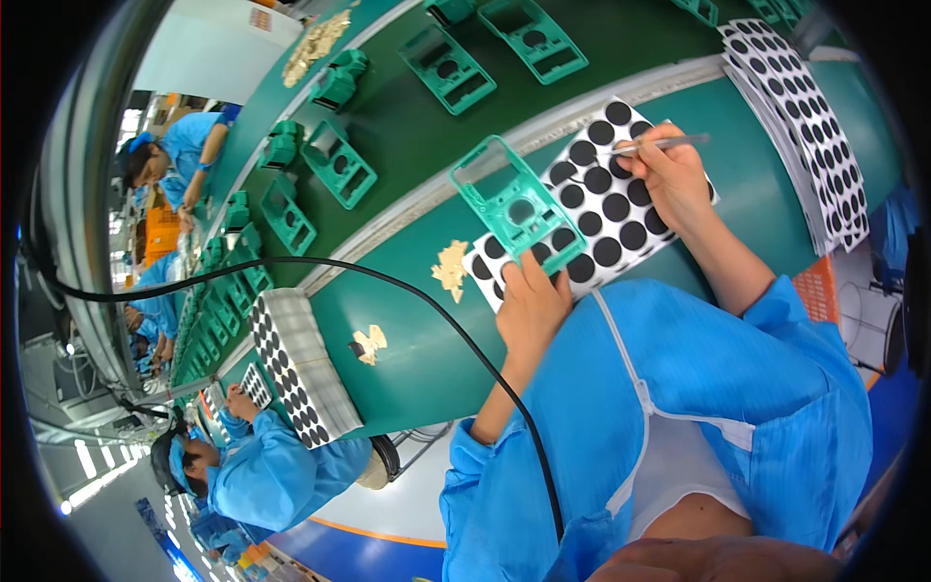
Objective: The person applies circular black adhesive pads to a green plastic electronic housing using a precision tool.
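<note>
Head view | left hand holds green frame over dotted sheet on tabletop | right hand pinches tweezers | step: seemingly picking a dot | next likely needs a clean peel

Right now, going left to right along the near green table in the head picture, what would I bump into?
Thick dotted-sheet stack, larger cream scrap, left hand, right hand, tall dotted-sheet pile.
</note>
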Motion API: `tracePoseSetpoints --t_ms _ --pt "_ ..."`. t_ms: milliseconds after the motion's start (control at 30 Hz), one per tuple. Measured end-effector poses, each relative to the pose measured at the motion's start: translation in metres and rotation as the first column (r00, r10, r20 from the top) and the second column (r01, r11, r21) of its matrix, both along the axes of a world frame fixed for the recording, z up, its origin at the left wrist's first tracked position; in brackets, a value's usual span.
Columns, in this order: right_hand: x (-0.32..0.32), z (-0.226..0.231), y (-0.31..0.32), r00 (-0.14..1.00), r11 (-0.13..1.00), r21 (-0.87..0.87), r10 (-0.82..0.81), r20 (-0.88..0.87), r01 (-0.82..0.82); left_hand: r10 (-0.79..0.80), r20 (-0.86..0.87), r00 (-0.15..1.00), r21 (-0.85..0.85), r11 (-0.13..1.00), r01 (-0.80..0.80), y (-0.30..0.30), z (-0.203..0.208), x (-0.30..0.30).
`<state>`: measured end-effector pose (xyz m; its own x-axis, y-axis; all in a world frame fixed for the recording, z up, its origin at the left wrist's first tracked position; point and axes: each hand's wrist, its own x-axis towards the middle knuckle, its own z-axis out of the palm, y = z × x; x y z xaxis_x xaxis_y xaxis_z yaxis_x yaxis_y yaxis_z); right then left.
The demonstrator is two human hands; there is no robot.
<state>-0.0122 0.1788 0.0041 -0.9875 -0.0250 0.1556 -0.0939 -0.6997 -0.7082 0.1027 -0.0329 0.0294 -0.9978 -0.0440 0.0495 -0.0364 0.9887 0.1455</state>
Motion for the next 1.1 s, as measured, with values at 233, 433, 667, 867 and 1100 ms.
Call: tracePoseSetpoints --t_ms 233,433,667,867,1100 --pt "0.017 0.018 -0.012 0.995 0.977 0.206 -0.060 0.076 0.044 -0.243 -0.060 0.968 -0.044 0.970 0.240 -0.013 0.036 0.006" --pt "0.011 0.025 -0.042 0.998 0.967 0.249 0.036 0.059 -0.049 -0.237 -0.190 0.953 0.152 0.951 0.267 -0.028 0.043 -0.026" --pt "0.007 0.009 -0.053 0.997 0.943 0.324 0.077 0.019 -0.079 -0.231 -0.211 0.950 0.318 0.902 0.290 -0.035 0.012 -0.044" --pt "0.009 0.008 -0.055 0.991 0.922 0.369 0.130 -0.009 -0.118 -0.261 -0.254 0.931 0.324 0.884 0.336 -0.036 0.008 -0.047" --pt "0.011 0.011 -0.055 0.993 0.921 0.371 0.110 0.049 -0.120 -0.266 -0.309 0.913 0.324 0.873 0.364 -0.036 0.000 -0.046"
